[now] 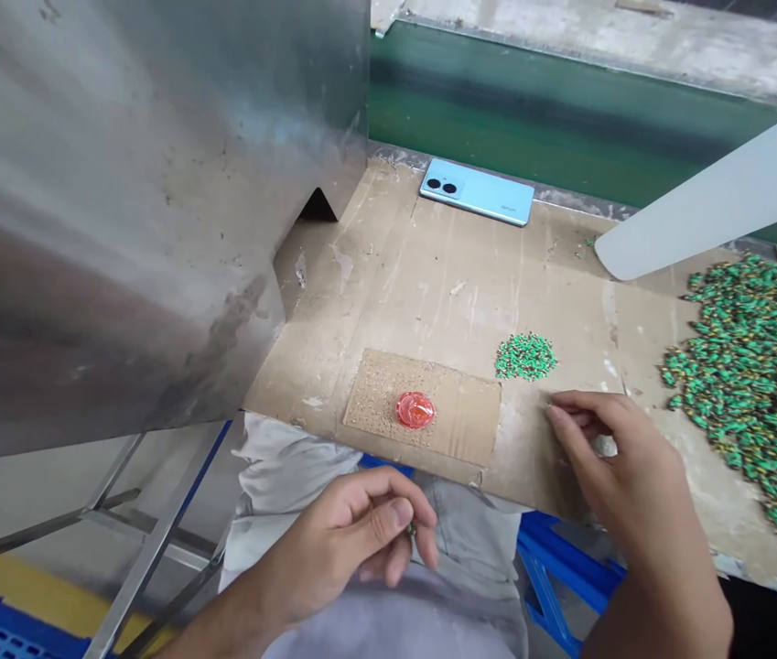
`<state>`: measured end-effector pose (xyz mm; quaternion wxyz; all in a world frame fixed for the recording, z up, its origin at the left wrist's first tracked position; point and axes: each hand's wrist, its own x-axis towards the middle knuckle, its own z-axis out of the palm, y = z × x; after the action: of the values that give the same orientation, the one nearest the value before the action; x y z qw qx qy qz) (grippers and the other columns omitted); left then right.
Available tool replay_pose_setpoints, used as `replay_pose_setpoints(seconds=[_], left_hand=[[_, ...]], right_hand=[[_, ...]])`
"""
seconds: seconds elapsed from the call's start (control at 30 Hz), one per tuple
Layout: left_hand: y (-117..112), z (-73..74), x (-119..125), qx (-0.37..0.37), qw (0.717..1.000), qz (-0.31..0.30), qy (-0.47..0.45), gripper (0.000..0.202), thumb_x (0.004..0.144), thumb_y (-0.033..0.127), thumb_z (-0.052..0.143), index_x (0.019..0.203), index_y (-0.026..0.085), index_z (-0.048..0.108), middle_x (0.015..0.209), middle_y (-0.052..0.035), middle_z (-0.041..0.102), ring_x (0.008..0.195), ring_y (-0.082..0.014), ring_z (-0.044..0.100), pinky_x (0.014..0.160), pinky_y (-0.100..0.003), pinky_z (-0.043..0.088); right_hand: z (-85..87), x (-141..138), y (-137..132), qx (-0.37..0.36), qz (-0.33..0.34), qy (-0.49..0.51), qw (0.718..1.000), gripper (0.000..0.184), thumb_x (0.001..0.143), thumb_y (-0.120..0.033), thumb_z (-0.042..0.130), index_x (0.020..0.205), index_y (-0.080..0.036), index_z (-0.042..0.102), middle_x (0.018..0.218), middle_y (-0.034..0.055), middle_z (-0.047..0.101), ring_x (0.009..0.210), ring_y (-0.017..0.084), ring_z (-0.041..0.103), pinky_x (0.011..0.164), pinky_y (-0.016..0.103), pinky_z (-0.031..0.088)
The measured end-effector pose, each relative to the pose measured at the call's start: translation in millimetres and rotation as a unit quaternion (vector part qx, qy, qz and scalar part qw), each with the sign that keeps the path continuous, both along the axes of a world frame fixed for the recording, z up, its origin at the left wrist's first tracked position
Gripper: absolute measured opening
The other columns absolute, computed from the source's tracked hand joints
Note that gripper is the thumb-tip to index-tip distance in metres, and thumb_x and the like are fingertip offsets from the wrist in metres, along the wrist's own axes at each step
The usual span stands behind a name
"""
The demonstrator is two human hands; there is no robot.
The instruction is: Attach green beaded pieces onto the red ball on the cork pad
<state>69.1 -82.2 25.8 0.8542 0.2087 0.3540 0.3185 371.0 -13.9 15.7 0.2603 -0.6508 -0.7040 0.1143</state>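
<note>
Taking the red disc (415,409) as the reference, it sits on a small pitted cardboard pad (463,412) at the near edge of the cardboard-covered bench (429,275). The left hand (347,535) is below and in front of the disc, off the bench and over the lap. Its thumb and forefinger are pinched together on a tiny dark piece (411,529) that is too small to identify. The right hand (625,467) lies to the right of the disc with its curled fingertips (559,414) touching the bench. I cannot tell whether they pinch anything. A small heap of green parts (525,355) lies just right of and beyond the disc, near those fingertips. A much larger green pile (751,384) spreads far to the right. A pale blue phone (476,190) lies face down well beyond the disc, and a sheet-metal housing (120,201) looms to the left. The work looks like one-at-a-time handling of the small parts, with one piece already gripped. Taking another from the small heap would call for a fine fingertip pinch that does not scatter the rest.
</note>
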Motion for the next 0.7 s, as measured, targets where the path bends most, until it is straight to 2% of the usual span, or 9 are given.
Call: replay_pose_setpoints(seconds=[0.13, 0.23, 0.3, 0.37, 0.43, 0.5, 0.57, 0.7], left_hand=[[2.2, 7.4, -1.6, 0.025, 0.999, 0.009, 0.029, 0.027, 0.101, 0.042, 0.073, 0.098, 0.014, 0.073, 0.085, -0.0053, 0.071, 0.061, -0.0085, 0.046, 0.06, -0.023, 0.036], [2.7, 8.8, -1.1, 0.041, 0.998, -0.001, 0.049, 0.029, 0.1, 0.043, 0.071, 0.097, 0.015, 0.073, 0.082, -0.0047, 0.069, 0.062, -0.0103, 0.044, 0.061, -0.026, 0.035], [1.8, 8.4, 0.2, 0.049, 0.997, -0.008, 0.062, 0.031, 0.1, 0.045, 0.071, 0.098, 0.015, 0.074, 0.08, -0.0043, 0.068, 0.061, -0.0109, 0.043, 0.06, -0.026, 0.035], [-0.2, 7.7, 1.9, 0.059, 0.995, -0.01, 0.077, 0.033, 0.1, 0.047, 0.069, 0.102, 0.015, 0.076, 0.079, -0.004, 0.067, 0.061, -0.0115, 0.043, 0.059, -0.026, 0.034], [-2.6, 7.5, 3.9, 0.073, 0.993, -0.008, 0.097, 0.037, 0.103, 0.05, 0.067, 0.111, 0.015, 0.077, 0.08, -0.0042, 0.067, 0.062, -0.0122, 0.043, 0.059, -0.026, 0.034], [-4.2, 8.2, 5.8, 0.09, 0.989, -0.004, 0.118, 0.041, 0.105, 0.052, 0.064, 0.117, 0.016, 0.078, 0.081, -0.0045, 0.068, 0.064, -0.0129, 0.045, 0.06, -0.026, 0.035], [-3.8, 10.1, 7.4, 0.107, 0.986, -0.004, 0.13, 0.043, 0.106, 0.054, 0.062, 0.118, 0.016, 0.08, 0.08, -0.0042, 0.068, 0.065, -0.0132, 0.046, 0.06, -0.026, 0.035], [1.4, 14.8, 7.9, 0.143, 0.978, 0.006, 0.151, 0.038, 0.104, 0.049, 0.066, 0.098, 0.015, 0.081, 0.075, -0.0027, 0.067, 0.066, -0.0136, 0.051, 0.063, -0.026, 0.039]], right_hand=[[-7.6, -1.0, 0.6, 0.016, 0.003, -0.025, 1.0, 0.026, 0.104, -0.044, 0.055, 0.097, -0.023, 0.07, 0.092, 0.0067, 0.07, 0.075, 0.022, 0.065, 0.074, 0.039, 0.054], [-10.8, -2.0, 1.2, 0.022, 0.004, -0.024, 0.999, 0.024, 0.103, -0.042, 0.055, 0.092, -0.024, 0.066, 0.089, 0.0069, 0.068, 0.077, 0.024, 0.065, 0.075, 0.04, 0.053], [-7.0, -7.6, -0.8, 0.023, 0.016, -0.018, 0.999, 0.02, 0.102, -0.04, 0.057, 0.091, -0.024, 0.064, 0.087, 0.0055, 0.066, 0.075, 0.023, 0.064, 0.072, 0.038, 0.053], [2.3, -19.7, -6.8, 0.016, 0.057, 0.019, 0.998, 0.013, 0.102, -0.033, 0.059, 0.091, -0.025, 0.062, 0.086, 0.0032, 0.065, 0.073, 0.02, 0.062, 0.066, 0.034, 0.052], [13.9, -37.4, -16.7, -0.001, 0.138, 0.11, 0.984, 0.01, 0.103, -0.021, 0.059, 0.094, -0.025, 0.061, 0.085, 0.0021, 0.063, 0.074, 0.018, 0.062, 0.063, 0.029, 0.052], [23.2, -57.2, -28.4, -0.021, 0.234, 0.2, 0.951, 0.014, 0.102, -0.011, 0.057, 0.099, -0.024, 0.061, 0.088, 0.0025, 0.062, 0.078, 0.017, 0.064, 0.065, 0.027, 0.055], [27.1, -74.8, -38.5, -0.035, 0.302, 0.238, 0.922, 0.017, 0.101, -0.007, 0.058, 0.103, -0.023, 0.062, 0.092, 0.0036, 0.063, 0.083, 0.018, 0.066, 0.069, 0.027, 0.058], [22.8, -94.8, -47.5, -0.013, 0.31, 0.243, 0.919, 0.019, 0.099, -0.004, 0.057, 0.102, -0.021, 0.065, 0.093, 0.0035, 0.063, 0.085, 0.016, 0.067, 0.073, 0.024, 0.059]])
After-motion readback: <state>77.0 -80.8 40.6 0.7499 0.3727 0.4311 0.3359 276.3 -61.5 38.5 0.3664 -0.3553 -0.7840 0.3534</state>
